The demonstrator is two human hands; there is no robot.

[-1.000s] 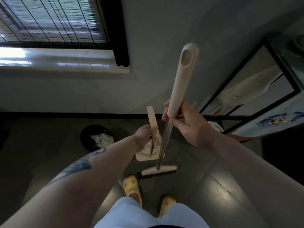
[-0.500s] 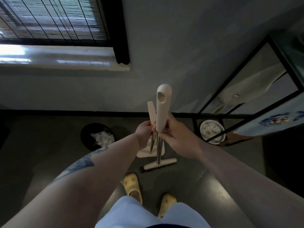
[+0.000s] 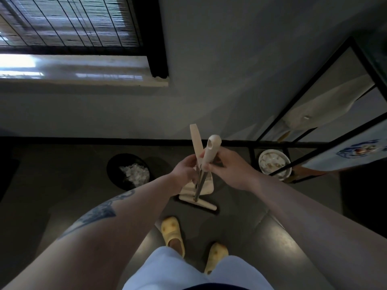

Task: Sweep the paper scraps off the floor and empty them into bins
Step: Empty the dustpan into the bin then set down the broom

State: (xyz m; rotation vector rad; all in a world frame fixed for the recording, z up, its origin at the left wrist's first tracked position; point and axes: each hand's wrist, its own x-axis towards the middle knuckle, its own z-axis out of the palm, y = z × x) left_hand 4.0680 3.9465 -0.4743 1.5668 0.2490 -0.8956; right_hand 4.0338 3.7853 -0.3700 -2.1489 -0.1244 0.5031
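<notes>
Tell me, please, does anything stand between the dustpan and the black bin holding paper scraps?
Nothing visible does. The dustpan, held by the left hand, hangs beside the broom; bare floor lies between it and the black bin to its left.

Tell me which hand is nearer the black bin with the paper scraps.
Left. The left hand grips the dustpan handle just right of the black bin; the right hand, on the broom handle, is farther right.

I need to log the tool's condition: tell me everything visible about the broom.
The broom has a cream plastic grip with a hanging hole on top, a metal shaft, and a cream head with dark bristles resting on the floor. It stands nearly upright beside the dustpan. The right hand grips its handle.
</notes>
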